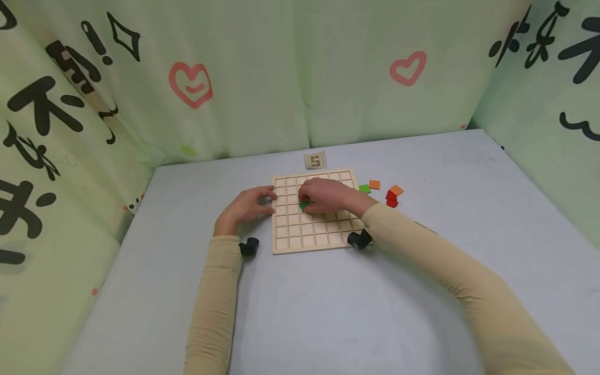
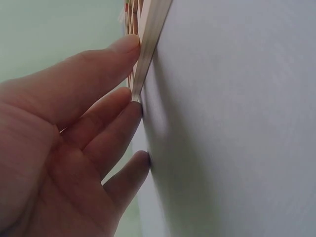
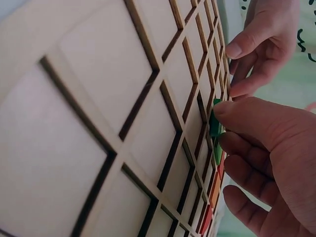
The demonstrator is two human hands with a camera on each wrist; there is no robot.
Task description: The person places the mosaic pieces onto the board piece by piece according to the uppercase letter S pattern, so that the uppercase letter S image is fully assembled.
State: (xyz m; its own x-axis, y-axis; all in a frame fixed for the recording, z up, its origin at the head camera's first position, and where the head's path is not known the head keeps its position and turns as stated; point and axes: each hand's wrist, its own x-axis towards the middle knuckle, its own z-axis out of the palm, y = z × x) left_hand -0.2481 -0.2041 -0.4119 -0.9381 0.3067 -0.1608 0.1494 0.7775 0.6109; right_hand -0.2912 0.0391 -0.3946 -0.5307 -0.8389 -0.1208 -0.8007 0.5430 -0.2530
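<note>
A square wooden grid board [image 1: 295, 229] lies on the table. At its left edge rests my left hand [image 1: 248, 205], with thumb and fingertips touching the rim, fairly straight; in the left wrist view the board's side [image 2: 150, 44] shows beside the thumb. My right hand [image 1: 323, 195] is over the upper middle of the board and pinches a green tile [image 3: 215, 121] between thumb and forefinger. Beyond it, the right wrist view shows another green tile [image 3: 217, 152], an orange tile [image 3: 215, 190] and a red tile [image 3: 206, 219] along the grid, partly hidden.
Right of the board lie loose tiles: a light green one [image 1: 364, 188], an orange one [image 1: 374, 184], another orange one [image 1: 396, 190] and red ones [image 1: 391, 203]. A small picture card [image 1: 315, 160] lies behind the board. A green curtain [image 1: 262, 78] surrounds the white table [image 1: 300, 312].
</note>
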